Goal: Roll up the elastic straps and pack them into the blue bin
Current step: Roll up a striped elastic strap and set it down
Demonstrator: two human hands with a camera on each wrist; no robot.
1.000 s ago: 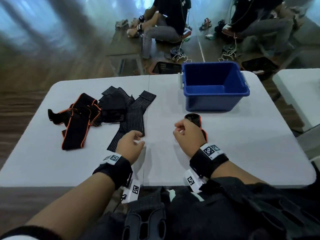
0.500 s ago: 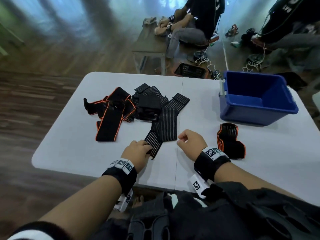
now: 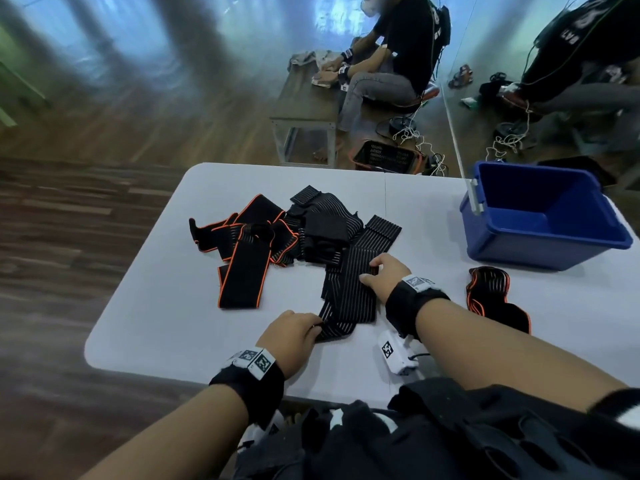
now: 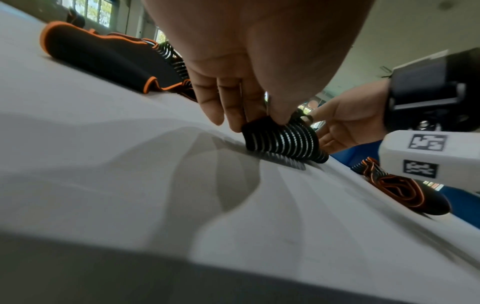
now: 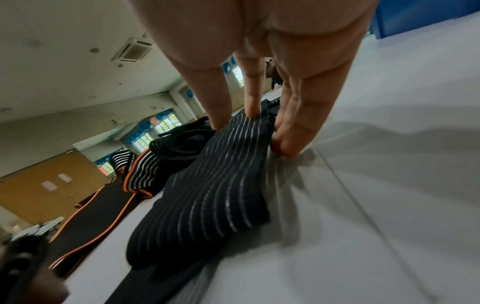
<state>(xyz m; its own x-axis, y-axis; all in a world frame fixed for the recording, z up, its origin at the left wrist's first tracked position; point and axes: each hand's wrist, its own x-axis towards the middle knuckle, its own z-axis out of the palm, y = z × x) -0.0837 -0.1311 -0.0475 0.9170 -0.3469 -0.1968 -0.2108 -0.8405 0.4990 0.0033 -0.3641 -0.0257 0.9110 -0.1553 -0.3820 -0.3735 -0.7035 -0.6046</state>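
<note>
1. Since before, right hand [image 3: 385, 276] has left the rolled orange-edged strap [image 3: 491, 299] near the blue bin [image 3: 540, 223], its fingers now gripping the striped strap [image 3: 349, 289].
2. Left hand [image 3: 289, 336] pinches that strap's near end on the table [image 3: 166, 306].

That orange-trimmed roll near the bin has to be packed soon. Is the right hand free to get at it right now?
Probably not at once: the right hand is pinching the striped strap. Once it lets go, the orange-trimmed roll lies uncovered on the table just beside that forearm.
</note>
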